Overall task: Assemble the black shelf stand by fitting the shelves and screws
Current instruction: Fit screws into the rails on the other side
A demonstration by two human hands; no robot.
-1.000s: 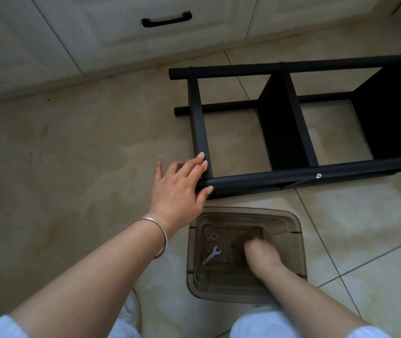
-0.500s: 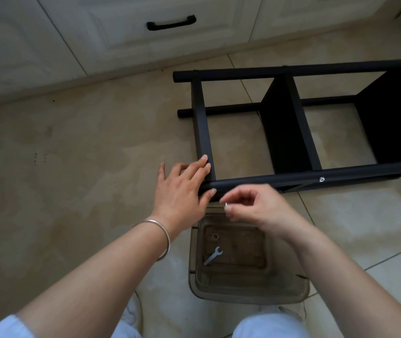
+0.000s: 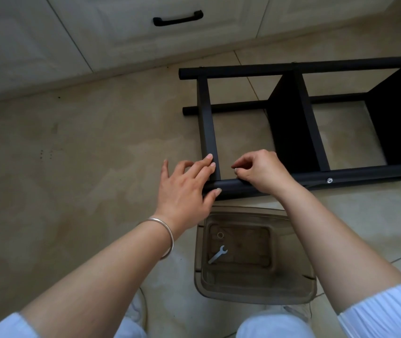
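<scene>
With the black shelf stand [image 3: 292,184] lying on the floor, keep the left hand [image 3: 185,189] flat on its corner while the right hand's [image 3: 263,172] grip, pinching what seems a small screw [image 3: 235,170], seats it squarely in the hole

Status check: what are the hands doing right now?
Left hand flat on black shelf stand corner. Right hand pinching small silver part above near rail. Nothing blocking.

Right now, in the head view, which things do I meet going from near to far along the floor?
Plastic bin holding the wrench → hands, left hand and right hand, on the black shelf stand → white cabinet.
</scene>
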